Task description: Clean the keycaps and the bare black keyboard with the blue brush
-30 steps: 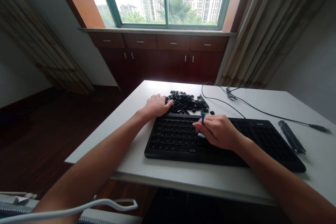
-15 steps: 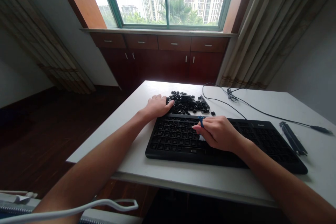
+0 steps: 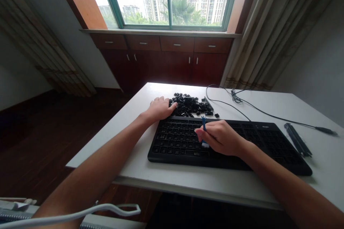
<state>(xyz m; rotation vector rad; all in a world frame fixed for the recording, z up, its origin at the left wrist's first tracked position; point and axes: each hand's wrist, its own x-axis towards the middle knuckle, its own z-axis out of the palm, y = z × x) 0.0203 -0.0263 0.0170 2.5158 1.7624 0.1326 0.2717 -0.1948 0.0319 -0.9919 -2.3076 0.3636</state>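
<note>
A black keyboard with its keycaps off lies slantwise on the white table. My right hand is closed around a small blue brush. The brush's white bristles point down onto the key sockets left of the keyboard's middle. Behind the keyboard's left end, my left hand lies flat with fingers spread and thumb stretched out. Its thumb is beside a heap of loose black keycaps; whether it touches them I cannot tell.
The keyboard's black cable runs across the table's back to the right. Beside the keyboard's right end lie dark strips that look wrapped in clear film. A white bent rod crosses the lower left foreground.
The brush now stands more upright in my right hand, with its bristles lower on the keyboard. My left hand stays by the keycaps. The whole view has shifted slightly.
</note>
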